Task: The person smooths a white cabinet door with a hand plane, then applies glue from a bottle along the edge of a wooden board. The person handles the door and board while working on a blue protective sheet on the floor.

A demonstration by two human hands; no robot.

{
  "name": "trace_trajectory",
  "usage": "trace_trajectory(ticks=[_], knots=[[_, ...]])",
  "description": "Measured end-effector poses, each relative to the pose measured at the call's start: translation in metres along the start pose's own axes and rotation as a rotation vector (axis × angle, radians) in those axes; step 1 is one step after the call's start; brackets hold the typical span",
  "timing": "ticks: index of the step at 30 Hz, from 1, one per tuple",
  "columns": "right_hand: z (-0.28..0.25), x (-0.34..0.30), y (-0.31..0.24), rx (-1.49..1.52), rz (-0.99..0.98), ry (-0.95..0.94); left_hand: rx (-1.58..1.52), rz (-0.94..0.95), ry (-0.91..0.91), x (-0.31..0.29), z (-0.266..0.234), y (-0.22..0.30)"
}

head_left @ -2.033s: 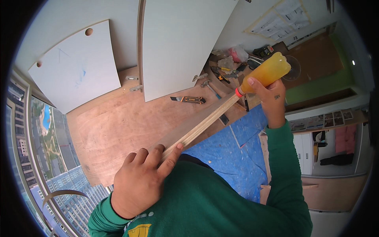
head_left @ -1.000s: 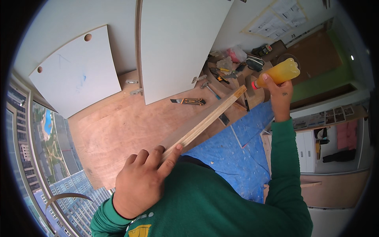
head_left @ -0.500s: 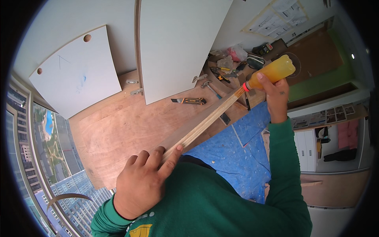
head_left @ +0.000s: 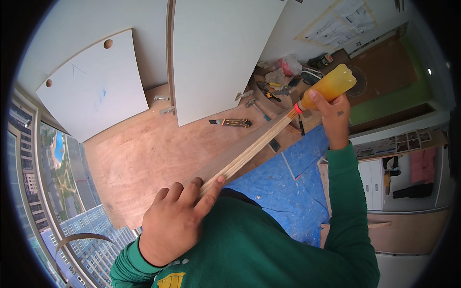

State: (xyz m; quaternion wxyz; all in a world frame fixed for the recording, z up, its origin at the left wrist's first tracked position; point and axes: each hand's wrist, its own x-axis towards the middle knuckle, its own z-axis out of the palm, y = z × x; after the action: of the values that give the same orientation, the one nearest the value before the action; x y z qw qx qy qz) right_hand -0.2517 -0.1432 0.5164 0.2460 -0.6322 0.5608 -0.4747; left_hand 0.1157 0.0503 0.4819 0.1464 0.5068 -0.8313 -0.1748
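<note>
My left hand [head_left: 174, 224] grips the near end of a long, narrow board [head_left: 254, 144], thumb on its pale raw edge and fingers over the far face. The board stands on edge and slants up to the right. My right hand [head_left: 333, 115] is wrapped around a squeezable plastic bottle [head_left: 333, 84] of yellow liquid, tilted with its base up. Its red cap [head_left: 298, 108] points down at the board's far end and looks to be touching it. A darker, wet-looking patch shows on the edge there.
A utility knife [head_left: 230, 123] lies on the plywood surface [head_left: 134, 158], with a hammer [head_left: 258, 108] beyond it. A tall white panel [head_left: 216, 57] with hinges and a smaller white panel [head_left: 96, 89] stand behind. Tools and plastic bags [head_left: 289, 65] clutter the far right. Blue sheeting [head_left: 273, 197] lies below.
The bottle's cap has shifted very slightly down and left along the board's far end. Both hands keep their holds, and the board hardly moves.
</note>
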Motion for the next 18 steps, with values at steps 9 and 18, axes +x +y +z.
trace_trajectory(ticks=[9,18], knots=[[-0.013,0.012,0.025,-0.039,-0.104,0.023,0.002,0.015,-0.004,-0.001,0.0,-0.002],[-0.05,0.018,0.024,0.153,0.039,0.146,0.022,0.04,0.069,-0.001,0.004,-0.005]])
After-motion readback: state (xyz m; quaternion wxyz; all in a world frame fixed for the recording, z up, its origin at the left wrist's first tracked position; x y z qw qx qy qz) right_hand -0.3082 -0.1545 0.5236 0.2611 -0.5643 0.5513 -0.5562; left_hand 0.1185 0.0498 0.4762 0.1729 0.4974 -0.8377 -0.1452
